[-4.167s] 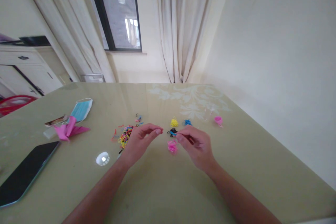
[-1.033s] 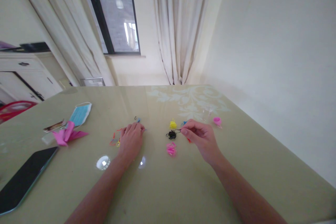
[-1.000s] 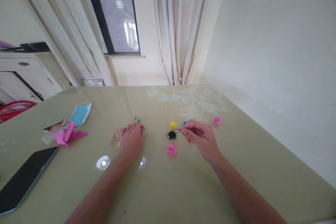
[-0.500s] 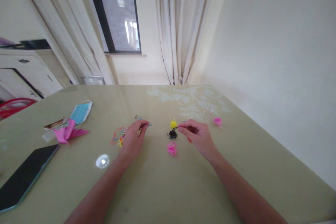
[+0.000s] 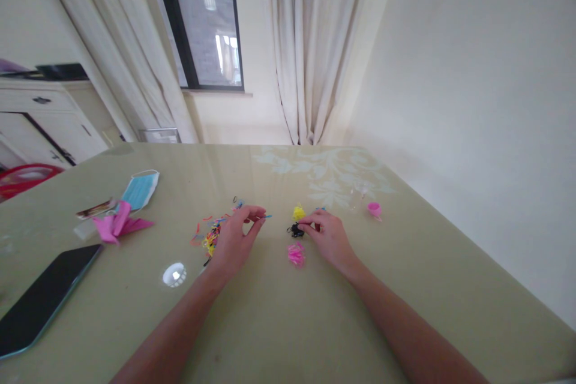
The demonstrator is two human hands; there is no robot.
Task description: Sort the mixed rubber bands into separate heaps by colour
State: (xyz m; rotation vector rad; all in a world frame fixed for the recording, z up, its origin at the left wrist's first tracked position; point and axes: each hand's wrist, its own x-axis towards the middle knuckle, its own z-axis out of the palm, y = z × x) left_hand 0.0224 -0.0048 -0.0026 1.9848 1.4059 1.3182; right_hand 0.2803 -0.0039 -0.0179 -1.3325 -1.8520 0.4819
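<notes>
Between the thumb and forefinger of my left hand is a small blue rubber band, held above the table. That hand partly covers a mixed heap of coloured rubber bands. My right hand has its fingertips pinched at the right edge of a black rubber band pile; a black band shows at the fingertips, hard to separate from the pile. Just behind lies a yellow pile, and a pink pile is nearer me. Some blue bands show behind the right hand.
A pink cup-like piece and a clear plastic item stand to the right. On the left are a blue face mask, a pink folded paper shape, and a dark tablet or phone. A wall borders the table's right side.
My right hand has moved left and down to the black pile, with the black band at its fingertips. My left hand has shifted right with the blue band, uncovering more of the mixed heap.
</notes>
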